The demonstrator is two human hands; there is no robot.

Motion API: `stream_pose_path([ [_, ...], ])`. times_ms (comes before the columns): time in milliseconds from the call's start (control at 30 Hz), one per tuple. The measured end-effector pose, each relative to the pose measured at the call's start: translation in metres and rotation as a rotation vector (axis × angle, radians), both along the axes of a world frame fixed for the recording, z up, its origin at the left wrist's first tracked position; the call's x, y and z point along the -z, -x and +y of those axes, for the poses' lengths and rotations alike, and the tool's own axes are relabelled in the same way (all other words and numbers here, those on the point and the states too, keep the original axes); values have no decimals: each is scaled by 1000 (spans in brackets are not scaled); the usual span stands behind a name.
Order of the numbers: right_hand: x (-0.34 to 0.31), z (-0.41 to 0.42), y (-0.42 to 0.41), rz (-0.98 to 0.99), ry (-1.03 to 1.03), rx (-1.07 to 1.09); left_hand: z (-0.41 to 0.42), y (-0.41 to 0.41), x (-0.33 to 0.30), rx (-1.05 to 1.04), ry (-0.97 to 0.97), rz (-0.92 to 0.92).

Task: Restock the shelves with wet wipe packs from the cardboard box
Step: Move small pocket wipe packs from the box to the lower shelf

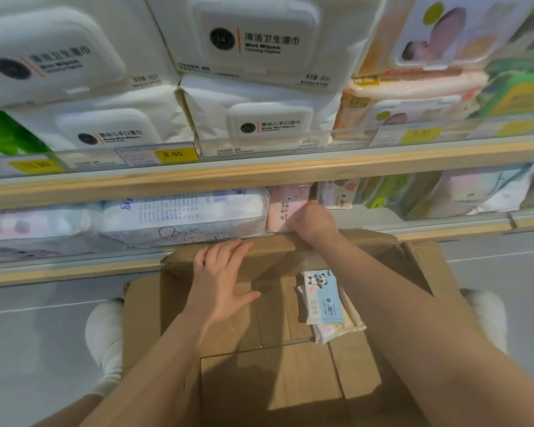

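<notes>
An open cardboard box (290,380) stands on the floor below the lower shelf (105,266). Against its right inner wall lie a few small wet wipe packs, the top one blue and white with a panda (322,295). My right hand (312,221) reaches onto the lower shelf and grips a small pink wet wipe pack (282,208), which stands next to a large white pack (182,211). With straight fingers, my left hand (221,272) rests on the box's far flap.
The upper shelf (259,171) holds big white lidded wipe packs (253,41) and pink ones (413,87), with yellow price tags (172,154) along its rail. More small packs (339,194) stand right of the pink one. White slippers (105,337) flank the box on the grey floor.
</notes>
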State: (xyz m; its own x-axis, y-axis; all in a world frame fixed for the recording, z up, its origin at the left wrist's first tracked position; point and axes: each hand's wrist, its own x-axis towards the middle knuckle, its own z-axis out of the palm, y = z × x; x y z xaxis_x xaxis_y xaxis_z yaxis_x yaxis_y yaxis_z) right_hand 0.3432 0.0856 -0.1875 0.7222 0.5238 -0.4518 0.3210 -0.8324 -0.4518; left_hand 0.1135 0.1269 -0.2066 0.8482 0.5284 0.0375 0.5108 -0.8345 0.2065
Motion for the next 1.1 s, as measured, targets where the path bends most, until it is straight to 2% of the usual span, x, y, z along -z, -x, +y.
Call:
stream_pose_path([
  [100,-22,-18,-2,-3,12,-81,-2,1,-1,-15,10,38],
  [200,-54,-48,-6,-87,-119,-188,-7,-3,-4,-46,29,58],
  [267,-74,-73,-5,-136,-218,-214,-13,-9,-11,-87,88,-8],
  [400,-83,-142,1,-152,-333,-142,-51,-27,-31,-29,194,-202],
  [533,-53,-208,13,-96,-226,-25,-105,-42,-25,-11,457,-231],
  [700,-1,-248,29,27,-143,120,-136,-68,28,-171,700,-44],
  [800,19,-253,32,100,-126,187,-138,-83,53,-283,743,23],
  [1100,49,-256,21,289,-104,282,-134,-132,87,-711,823,20],
])
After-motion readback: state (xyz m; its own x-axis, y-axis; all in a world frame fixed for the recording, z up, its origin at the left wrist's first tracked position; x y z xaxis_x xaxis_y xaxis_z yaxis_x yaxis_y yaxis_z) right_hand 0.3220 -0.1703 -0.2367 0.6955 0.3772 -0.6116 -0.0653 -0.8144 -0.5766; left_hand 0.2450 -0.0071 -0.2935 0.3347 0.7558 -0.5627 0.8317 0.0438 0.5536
